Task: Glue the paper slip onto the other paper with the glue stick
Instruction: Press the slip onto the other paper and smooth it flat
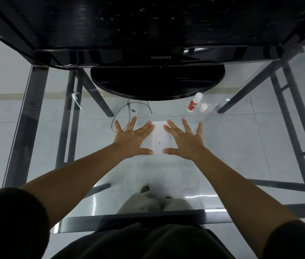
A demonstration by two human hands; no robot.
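Beside the monitor base (157, 85) lie glue stick (194, 102) and, seemingly, cap (203, 107).

The paper (158, 139) lies between both hands, glue stick (194, 102) behind-right, seemingly uncapped.

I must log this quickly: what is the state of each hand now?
Left hand: open, fingers spread flat, pressing on the white paper.
Right hand: open, fingers spread flat, pressing on the same paper.

Both hands, left (132, 139) and right (186, 141), flat, fingers spread, pressing paper (158, 139) on glass table (241, 146); slip possibly underneath.
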